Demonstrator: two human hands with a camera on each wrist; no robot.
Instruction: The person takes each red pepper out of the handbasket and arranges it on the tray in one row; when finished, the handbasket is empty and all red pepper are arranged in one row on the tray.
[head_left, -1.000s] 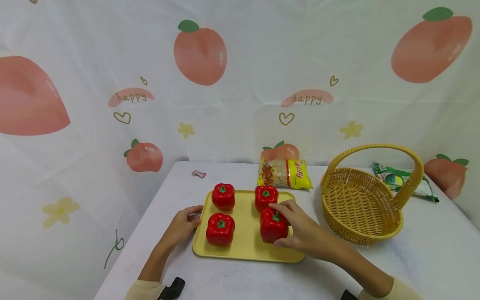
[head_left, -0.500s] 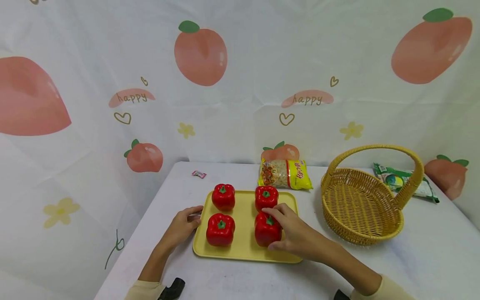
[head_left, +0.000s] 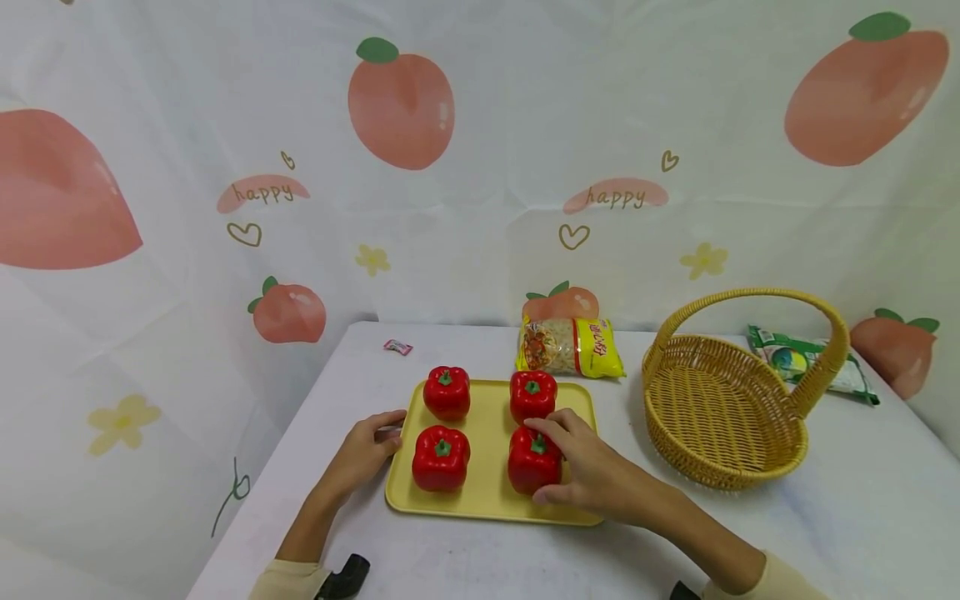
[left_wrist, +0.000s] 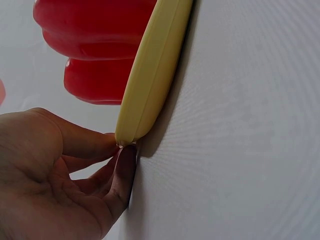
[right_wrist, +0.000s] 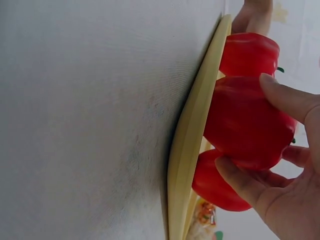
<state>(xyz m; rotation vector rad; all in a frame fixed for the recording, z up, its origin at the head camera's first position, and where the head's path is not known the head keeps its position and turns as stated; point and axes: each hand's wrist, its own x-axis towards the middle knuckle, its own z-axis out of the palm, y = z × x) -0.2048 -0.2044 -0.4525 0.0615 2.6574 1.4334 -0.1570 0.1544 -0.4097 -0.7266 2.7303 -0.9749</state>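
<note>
A yellow tray lies on the white table with red bell peppers in its corners. My left hand pinches the tray's left edge between thumb and fingers, as the left wrist view shows. On the right side, my right hand holds the front bell pepper, its thumb and fingers around the sides. That pepper sits upright on the tray. Just behind it stands the back right bell pepper. The left side bears a back bell pepper and a front bell pepper, both untouched.
A yellow wicker basket with a tall handle stands to the right. Behind the tray lies a yellow food packet. A green and white packet is behind the basket, and a small wrapped candy lies at back left.
The right hand has moved left and slightly down with the front right bell pepper, lowering it onto the tray; in the last half second it barely moves. The left hand stays at the tray edge.
</note>
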